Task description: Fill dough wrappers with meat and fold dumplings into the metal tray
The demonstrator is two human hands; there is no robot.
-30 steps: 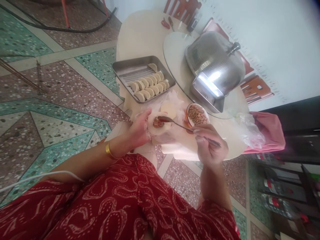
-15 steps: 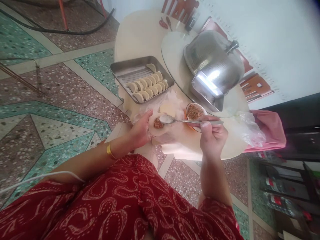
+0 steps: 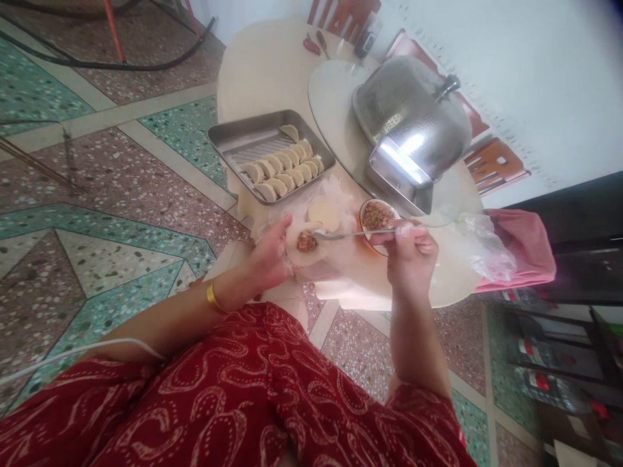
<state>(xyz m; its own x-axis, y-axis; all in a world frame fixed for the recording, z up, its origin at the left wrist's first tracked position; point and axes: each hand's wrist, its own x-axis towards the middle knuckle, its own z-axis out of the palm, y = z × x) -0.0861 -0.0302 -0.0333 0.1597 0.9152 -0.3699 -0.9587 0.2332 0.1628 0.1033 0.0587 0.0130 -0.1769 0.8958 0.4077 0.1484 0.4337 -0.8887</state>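
Observation:
On the fingers of my left hand (image 3: pixel 269 261) rests a round dumpling wrapper (image 3: pixel 298 257), held by its edge near the thumb. A clump of minced filling (image 3: pixel 306 242) sits in its middle. My right hand (image 3: pixel 413 256) is closed round the handle of a metal spoon (image 3: pixel 355 233), whose bowl is at the filling's upper right edge; whether they touch I cannot tell. Beneath the spoon handle stands a bowl of filling (image 3: pixel 377 214). Another pale wrapper (image 3: pixel 324 214) lies on thin plastic behind my left hand.
A metal tray (image 3: pixel 222 134) with rows of folded dumplings (image 3: pixel 285 160) stands at the back left. A glass turntable (image 3: pixel 328 97) bears a large steel colander (image 3: pixel 406 97) and a smaller metal tray (image 3: pixel 399 175). A plastic bag (image 3: pixel 491 250) lies at right, red scissors (image 3: pixel 311 45) at the far edge.
The spoon has tilted edge-on and its tip has shifted slightly off the filling, which now shows more fully. My left hand still holds the wrapper; the whole view has shifted slightly.

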